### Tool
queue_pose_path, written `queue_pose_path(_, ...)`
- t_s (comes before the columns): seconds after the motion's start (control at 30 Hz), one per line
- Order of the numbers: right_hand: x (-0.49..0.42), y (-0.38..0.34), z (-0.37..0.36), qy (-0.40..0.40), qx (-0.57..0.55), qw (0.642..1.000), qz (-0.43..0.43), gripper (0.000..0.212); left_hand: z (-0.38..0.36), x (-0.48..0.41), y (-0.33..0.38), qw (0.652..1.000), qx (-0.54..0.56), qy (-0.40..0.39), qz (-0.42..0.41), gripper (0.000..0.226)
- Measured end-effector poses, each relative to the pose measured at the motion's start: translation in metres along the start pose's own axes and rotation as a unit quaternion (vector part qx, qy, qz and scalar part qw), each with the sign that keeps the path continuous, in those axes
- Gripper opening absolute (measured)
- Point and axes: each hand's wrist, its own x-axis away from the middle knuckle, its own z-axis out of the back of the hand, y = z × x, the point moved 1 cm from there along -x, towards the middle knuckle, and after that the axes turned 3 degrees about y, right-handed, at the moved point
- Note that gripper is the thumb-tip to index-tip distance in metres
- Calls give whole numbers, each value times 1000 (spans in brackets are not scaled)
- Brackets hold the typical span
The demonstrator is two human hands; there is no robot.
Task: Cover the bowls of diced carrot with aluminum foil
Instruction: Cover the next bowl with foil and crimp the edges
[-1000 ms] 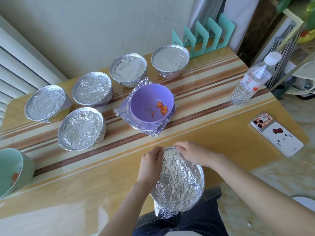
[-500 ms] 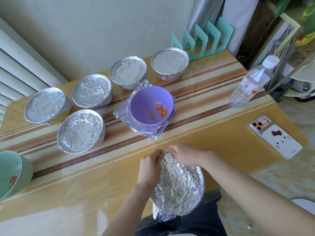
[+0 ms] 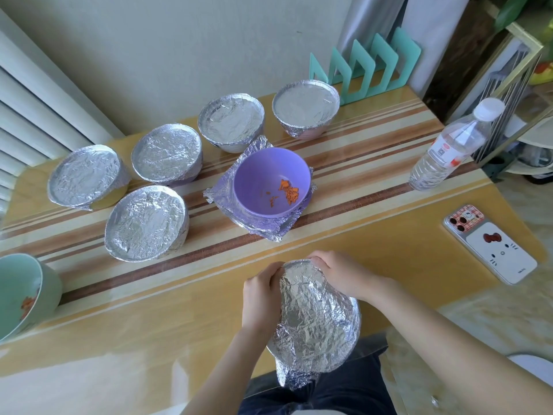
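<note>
hands barely shifted, left hand (image 3: 259,292) and right hand (image 3: 341,274) fingers (image 3: 320,260) curled, pinching crinkled foil-wrapped bowl (image 3: 317,324) at round rim

crinkled shiny foil (image 3: 317,319), glossy wood-look table (image 3: 149,339)

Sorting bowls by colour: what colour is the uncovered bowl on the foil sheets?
The bowl is purple; head view.

Bright, soft daylight fills the scene. The glossy tabletop (image 3: 149,339) carries a pale sheen across the lower left of the frame, and the crumpled foil (image 3: 317,319) glints in small highlights. Shadows are faint and short. Wide-angle distortion bows the tabletop's edges and stretches the corners. The upper right looks slightly washed out.
</note>
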Motion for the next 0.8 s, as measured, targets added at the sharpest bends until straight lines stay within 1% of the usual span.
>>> queue_pose_path(0.1, 1, 1, -1, 13, 22, 1000, -4, 34, 1, 3, 1, 1000, -1, 12, 15, 17)
queue_pose_path(0.17, 2, -4, 1, 22, 31, 999, 10, 33, 1, 4, 2, 1000, 3, 16, 23, 18)
queue_pose_path(0.3, 4, -6, 2, 34, 13, 999, 32, 35, -1, 10, 3, 998, 5, 44, 40, 18)
queue_pose_path(0.37, 4, -4, 0, 57, -1, 998, 34, 34, -2, 14, 1, 996, 5, 57, 70, 19)
queue_pose_path(0.47, 2, -1, -2, 80, -26, 996, 29, 32, -4, 21, 3, 993, 9, 54, 107, 24)
queue_pose_path(0.63, 5, -2, -3, 106, -41, 992, 50, 27, -1, 28, 4, 994, -30, 27, 104, 42)
queue_pose_path(0.7, 5, 0, -3, 106, -42, 992, 52, 29, 1, 24, 5, 995, -47, -3, 93, 41)
queue_pose_path(0.8, 4, 5, -4, 98, -37, 993, 46, 31, 2, 11, 10, 998, -26, -26, 50, 31)
